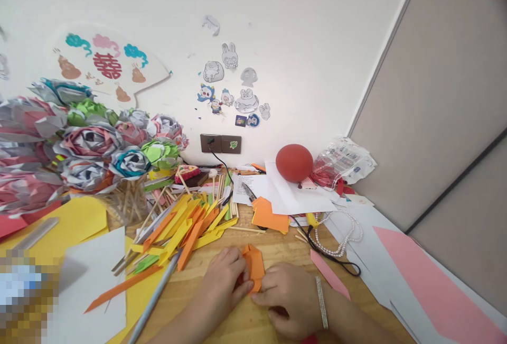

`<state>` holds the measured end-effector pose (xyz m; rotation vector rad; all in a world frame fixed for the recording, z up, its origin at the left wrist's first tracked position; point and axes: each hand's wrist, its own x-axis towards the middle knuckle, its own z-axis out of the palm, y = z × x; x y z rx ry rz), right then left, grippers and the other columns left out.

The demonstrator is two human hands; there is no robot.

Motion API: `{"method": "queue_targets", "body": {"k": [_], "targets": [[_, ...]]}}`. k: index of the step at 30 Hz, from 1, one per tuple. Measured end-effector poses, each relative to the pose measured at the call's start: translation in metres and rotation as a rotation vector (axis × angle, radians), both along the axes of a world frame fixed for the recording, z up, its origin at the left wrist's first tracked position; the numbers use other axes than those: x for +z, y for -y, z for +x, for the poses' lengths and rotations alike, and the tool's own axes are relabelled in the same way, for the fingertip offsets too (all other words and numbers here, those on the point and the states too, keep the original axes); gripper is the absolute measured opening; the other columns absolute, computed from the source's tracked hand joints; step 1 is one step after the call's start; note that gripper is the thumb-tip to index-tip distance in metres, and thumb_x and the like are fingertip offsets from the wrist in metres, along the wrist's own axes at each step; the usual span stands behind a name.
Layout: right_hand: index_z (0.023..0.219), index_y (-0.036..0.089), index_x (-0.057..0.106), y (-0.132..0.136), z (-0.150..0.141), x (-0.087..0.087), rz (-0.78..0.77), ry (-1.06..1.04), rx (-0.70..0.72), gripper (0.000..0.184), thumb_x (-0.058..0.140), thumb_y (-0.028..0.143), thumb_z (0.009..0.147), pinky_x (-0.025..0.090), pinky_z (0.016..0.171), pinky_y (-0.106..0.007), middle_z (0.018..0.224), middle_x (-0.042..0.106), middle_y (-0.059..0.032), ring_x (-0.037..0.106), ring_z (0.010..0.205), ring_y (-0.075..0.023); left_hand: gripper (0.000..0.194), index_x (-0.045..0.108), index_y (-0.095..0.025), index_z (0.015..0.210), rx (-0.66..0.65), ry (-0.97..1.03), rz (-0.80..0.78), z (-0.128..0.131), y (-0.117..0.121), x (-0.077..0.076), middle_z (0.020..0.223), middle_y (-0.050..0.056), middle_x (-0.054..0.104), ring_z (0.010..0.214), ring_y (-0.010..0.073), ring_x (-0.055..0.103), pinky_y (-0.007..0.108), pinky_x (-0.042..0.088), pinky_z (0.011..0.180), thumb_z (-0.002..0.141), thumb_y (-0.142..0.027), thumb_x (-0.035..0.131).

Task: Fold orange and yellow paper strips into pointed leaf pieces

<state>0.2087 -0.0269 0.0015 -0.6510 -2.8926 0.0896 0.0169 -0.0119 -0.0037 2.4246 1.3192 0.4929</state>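
Observation:
A small folded piece of orange paper [254, 263] lies near the table's front, between my two hands. My left hand [226, 279] is closed at its left edge, thumb and fingers pinching the lower left part. From the right, my right hand [287, 294] grips the lower right part with its fingers curled; a sparkly bracelet sits on that wrist. The paper's lower end is partly covered by my fingers. Just behind it rests a stack of cut orange paper [271, 216].
Folded yellow and orange paper strips [186, 222] and wooden sticks pile up at left, before paper flowers [89, 143]. A red balloon [294, 163], white sheets [301, 196], a pearl string [352, 228] and pink paper [431, 280] lie at right. A wall socket [221, 143] holds a plugged cable.

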Motion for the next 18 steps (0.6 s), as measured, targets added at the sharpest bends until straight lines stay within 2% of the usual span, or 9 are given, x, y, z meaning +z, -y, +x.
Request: {"method": "queue_targets", "body": {"k": [3, 5, 10, 15, 18], "targets": [[0.082, 0.019, 0.062, 0.002, 0.0, 0.004, -0.015, 0.05, 0.022, 0.016, 0.051, 0.018, 0.07, 0.035, 0.059, -0.025, 0.069, 0.059, -0.0008, 0.047, 0.062, -0.0152, 0.01, 0.054, -0.019, 0.07, -0.005, -0.016, -0.001, 0.001, 0.0, 0.003, 0.082, 0.001, 0.055, 0.082, 0.0196, 0.05, 0.031, 0.038, 0.072, 0.077, -0.017, 0.061], [0.083, 0.019, 0.063, 0.002, 0.0, 0.004, -0.017, 0.039, 0.019, 0.018, 0.05, 0.016, 0.071, 0.035, 0.06, -0.025, 0.07, 0.06, -0.0011, 0.047, 0.062, -0.0151, 0.011, 0.053, -0.019, 0.069, -0.005, -0.017, -0.002, 0.001, 0.001, 0.004, 0.081, 0.001, 0.055, 0.082, 0.0193, 0.05, 0.03, 0.038, 0.071, 0.077, -0.017, 0.06], [0.1, 0.023, 0.065, -0.008, 0.011, -0.002, 0.034, -0.013, -0.093, 0.031, 0.045, 0.014, 0.077, 0.031, 0.057, -0.027, 0.068, 0.06, -0.0004, 0.047, 0.06, -0.0153, 0.01, 0.054, -0.02, 0.07, -0.004, -0.019, 0.001, 0.001, 0.002, 0.002, 0.081, 0.001, 0.055, 0.082, 0.0196, 0.05, 0.03, 0.037, 0.071, 0.077, -0.019, 0.06], [0.09, 0.022, 0.066, -0.015, 0.025, 0.004, 0.108, 0.02, -0.234, 0.025, 0.047, 0.015, 0.075, 0.028, 0.055, -0.028, 0.063, 0.058, -0.0017, 0.048, 0.061, -0.0166, 0.009, 0.053, -0.019, 0.069, -0.002, 0.0, -0.026, 0.001, 0.002, 0.004, 0.081, 0.001, 0.055, 0.081, 0.0192, 0.05, 0.029, 0.037, 0.071, 0.076, -0.018, 0.06], [0.09, 0.02, 0.064, -0.009, 0.02, 0.008, 0.117, -0.046, -0.224, 0.023, 0.045, 0.015, 0.075, 0.029, 0.056, -0.028, 0.066, 0.058, -0.0027, 0.048, 0.064, -0.017, 0.01, 0.053, -0.02, 0.069, 0.021, 0.008, -0.026, 0.0, 0.002, 0.003, 0.081, 0.001, 0.055, 0.081, 0.0193, 0.05, 0.029, 0.037, 0.071, 0.075, -0.02, 0.06]]}}
